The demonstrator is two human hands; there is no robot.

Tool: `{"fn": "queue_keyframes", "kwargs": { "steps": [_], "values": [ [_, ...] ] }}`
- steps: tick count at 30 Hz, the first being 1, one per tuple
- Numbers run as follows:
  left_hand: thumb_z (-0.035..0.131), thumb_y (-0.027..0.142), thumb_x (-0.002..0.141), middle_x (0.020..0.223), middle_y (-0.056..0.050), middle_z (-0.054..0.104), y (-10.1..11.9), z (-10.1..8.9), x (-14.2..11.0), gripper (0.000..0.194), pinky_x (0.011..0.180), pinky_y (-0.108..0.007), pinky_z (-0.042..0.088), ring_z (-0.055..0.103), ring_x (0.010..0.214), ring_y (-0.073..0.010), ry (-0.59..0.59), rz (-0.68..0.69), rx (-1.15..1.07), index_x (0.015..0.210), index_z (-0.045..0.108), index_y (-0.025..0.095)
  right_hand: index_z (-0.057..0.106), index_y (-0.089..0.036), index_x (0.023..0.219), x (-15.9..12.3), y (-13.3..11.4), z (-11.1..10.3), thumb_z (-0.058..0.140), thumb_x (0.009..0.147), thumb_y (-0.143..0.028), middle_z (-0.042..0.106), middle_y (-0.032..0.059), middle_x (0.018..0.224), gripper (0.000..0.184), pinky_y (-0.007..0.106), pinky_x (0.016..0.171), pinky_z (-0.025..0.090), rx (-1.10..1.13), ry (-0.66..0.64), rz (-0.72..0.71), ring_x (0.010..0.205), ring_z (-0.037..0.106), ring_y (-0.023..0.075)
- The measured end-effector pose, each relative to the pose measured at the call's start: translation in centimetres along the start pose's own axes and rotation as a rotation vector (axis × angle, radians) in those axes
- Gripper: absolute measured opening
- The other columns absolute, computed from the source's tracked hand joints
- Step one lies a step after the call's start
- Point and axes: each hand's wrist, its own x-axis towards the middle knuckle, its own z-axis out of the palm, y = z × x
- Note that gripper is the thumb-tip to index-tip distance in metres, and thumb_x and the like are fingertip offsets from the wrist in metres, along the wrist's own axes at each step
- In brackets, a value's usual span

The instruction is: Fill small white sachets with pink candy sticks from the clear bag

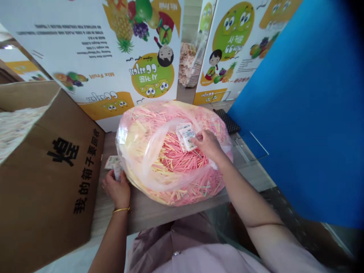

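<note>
A large clear plastic bag [132, 131] full of thin pink and yellow sticks [184, 159] sits on the table with its mouth spread open. Several small printed packets [182, 132] lie in a fanned pile on top of the sticks. The fingertips of my right hand [209, 145] pinch the edge of the nearest packet in that pile. Left of the bag, close against its side, my left hand [118, 189] is closed around a small whitish packet [116, 172]. Another printed packet [110, 163] lies flat on the table just beyond those fingers.
A brown cardboard box [71, 182] with pale contents stands at the left. Behind the bag are white printed cartons [93, 49] and a bag of pale pieces [187, 62]. A blue panel [307, 113], a wire frame [253, 146] and a black dotted object [227, 120] are at the right.
</note>
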Motion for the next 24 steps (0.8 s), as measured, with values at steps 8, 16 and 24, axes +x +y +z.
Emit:
{"fn": "queue_keyframes", "kwargs": {
  "steps": [8, 16, 24],
  "values": [
    [0.069, 0.035, 0.088, 0.128, -0.017, 0.058, 3.7, -3.3, -1.7, 0.051, 0.103, -0.051, 0.047, 0.056, 0.116, -0.0317, 0.273, 0.198, -0.214, 0.133, 0.058, 0.012, 0.056, -0.021, 0.088, 0.8, 0.6, 0.2, 0.071, 0.084, -0.04, 0.065, 0.0074, 0.097, 0.024, 0.036, 0.082, 0.046, 0.085, -0.041, 0.145, 0.088, 0.059, 0.0214],
    [0.071, 0.023, 0.09, 0.103, -0.006, 0.072, 14.4, -7.0, -8.4, 0.017, 0.103, -0.042, 0.049, 0.065, 0.103, -0.0249, -0.25, 0.495, -0.713, 0.107, 0.075, 0.027, 0.061, -0.021, 0.074, 0.8, 0.5, -1.0, 0.052, 0.096, -0.031, 0.068, 0.0068, 0.086, 0.025, 0.041, 0.092, 0.041, -0.047, 0.065, -0.038, 0.089, 0.059, 0.023],
    [0.075, 0.045, 0.09, 0.149, -0.008, 0.062, 18.0, -3.5, -9.0, 0.058, 0.116, -0.038, 0.045, 0.058, 0.138, -0.0238, -0.877, -0.261, -1.141, 0.143, 0.058, 0.03, 0.066, -0.021, 0.084, -2.5, -3.4, -3.7, 0.051, 0.099, -0.037, 0.067, 0.0056, 0.09, 0.026, 0.034, 0.082, 0.047, 0.369, 0.008, -0.167, 0.088, 0.062, 0.0208]
  ]
}}
